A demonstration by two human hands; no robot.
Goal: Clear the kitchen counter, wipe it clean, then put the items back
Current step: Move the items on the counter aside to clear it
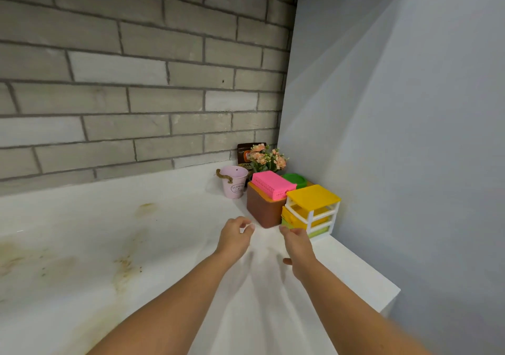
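Two bare hands reach over a white kitchen counter [169, 234] toward a cluster of items packed into its far corner, just right of centre in the frame. Both forearms are cut off by the bottom edge. The left hand [235, 235] hovers with fingers loosely curled, gripping nothing. The right hand [296, 244] is stretched out and relaxed, its fingertips at the lower corner of a yellow drawer unit [311, 209] (contact cannot be confirmed), and it hides part of the bottom tier.

A brown packet [246, 155] against the brick wall [136, 81] is half hidden behind a bunch of peach flowers [266, 159], its label only partly legible. A green container [295, 180] shows just its top behind a pink basket [273, 185], which lies on a brown box [263, 209].

Counted: one pink bucket [234, 185] with a rope handle, one box, one basket, one drawer unit of three tiers, one packet, one bunch of flowers, one green container. Several yellow-brown stains [124, 268] mark the counter at lower left.
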